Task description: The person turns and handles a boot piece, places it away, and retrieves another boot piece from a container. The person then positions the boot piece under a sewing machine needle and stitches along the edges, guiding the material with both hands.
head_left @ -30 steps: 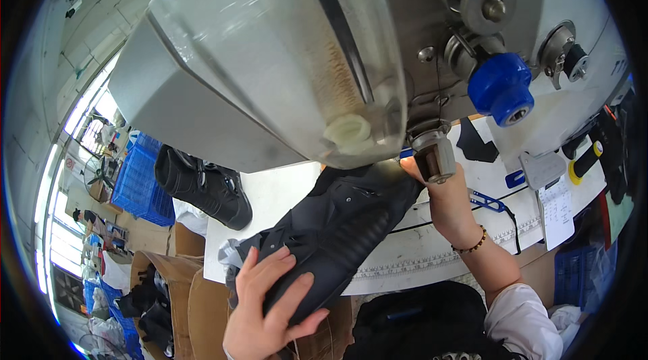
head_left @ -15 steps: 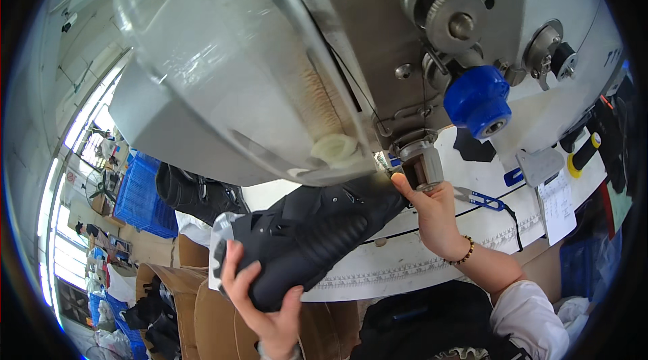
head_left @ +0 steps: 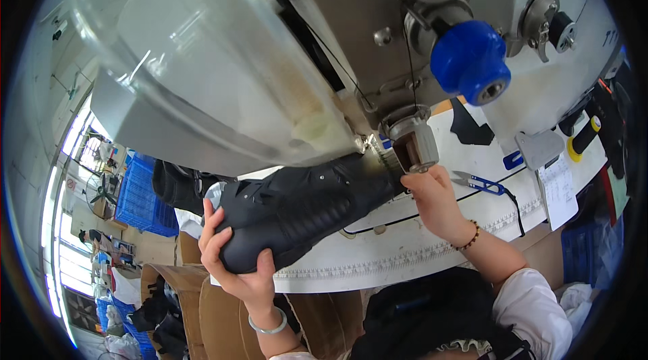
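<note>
A black boot upper [head_left: 304, 206] with a ribbed panel and small metal studs lies at a slant under the sewing machine's head [head_left: 371, 42]. My left hand [head_left: 236, 265] is closed around its rounded end at the left, thumb on the near side and fingers on the far side. At the other end, my right hand [head_left: 435, 201] pinches the upper's edge close beside the metal presser parts [head_left: 413, 140]. The needle and the stitching spot are mostly hidden behind the clear plastic guard [head_left: 202, 69] and the metal parts.
Blue-handled thread snips [head_left: 482, 184] lie on the white table [head_left: 378, 262], right of my right hand. Farther right are a paper sheet [head_left: 557, 191] and a black thread spool [head_left: 584, 138]. Another black boot piece [head_left: 175, 186], blue crates [head_left: 147, 192] and a cardboard box [head_left: 169, 292] stand left.
The view has shifted, and the machine head looms larger and farther left. Both hands and the boot upper appear slightly higher and farther left; both grips are kept.
</note>
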Motion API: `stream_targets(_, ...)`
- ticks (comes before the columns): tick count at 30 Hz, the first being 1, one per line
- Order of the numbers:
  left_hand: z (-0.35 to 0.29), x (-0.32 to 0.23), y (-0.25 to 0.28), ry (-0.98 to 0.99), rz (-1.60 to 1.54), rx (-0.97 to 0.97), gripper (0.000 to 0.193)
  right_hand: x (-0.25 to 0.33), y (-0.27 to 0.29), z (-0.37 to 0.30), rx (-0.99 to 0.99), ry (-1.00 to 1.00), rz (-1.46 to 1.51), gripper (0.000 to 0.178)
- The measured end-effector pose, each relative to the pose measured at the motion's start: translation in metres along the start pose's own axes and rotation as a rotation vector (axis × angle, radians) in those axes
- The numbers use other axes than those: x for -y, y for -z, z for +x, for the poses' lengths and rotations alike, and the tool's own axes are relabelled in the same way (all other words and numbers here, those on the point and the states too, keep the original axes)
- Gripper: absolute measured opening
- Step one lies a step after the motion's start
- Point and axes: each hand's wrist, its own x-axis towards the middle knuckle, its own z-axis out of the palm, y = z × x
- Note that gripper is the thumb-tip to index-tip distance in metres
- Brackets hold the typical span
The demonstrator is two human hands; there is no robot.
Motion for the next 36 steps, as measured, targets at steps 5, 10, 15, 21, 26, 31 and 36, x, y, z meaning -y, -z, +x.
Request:
stream_targets(5,0.004,0.015,-0.006,-0.02,-0.029,-0.046,0.045,0.009,0.012,-0.001,0.124,-0.13,-0.061,0.001)
stream_targets(10,-0.022,-0.005,-0.019,0.132,0.26,-0.372,0.045,-0.004,0.017,0.005,0.227,-0.032,-0.185,0.025)
stream_targets(15,-0.027,-0.011,-0.03,0.298,0.233,-0.435,0.037,-0.007,0.02,0.006,0.252,-0.015,-0.147,0.023)
stream_targets(21,0.012,0.009,-0.017,0.216,0.118,-0.379,0.021,-0.003,0.019,0.019,0.411,-0.19,-0.351,0.025)
stream_targets(26,0.034,0.013,-0.018,0.141,0.281,-0.333,0.017,-0.028,0.003,0.011,0.293,-0.175,-0.022,0.029)
stream_targets(31,0.023,-0.031,-0.043,-0.461,0.74,-0.701,0.016,-0.044,-0.002,0.003,0.193,0.054,0.087,0.03)
stream_targets(36,0.001,-0.052,-0.071,-0.488,0.563,0.285,0.024,-0.042,0.002,0.004,0.181,0.105,0.07,0.03)
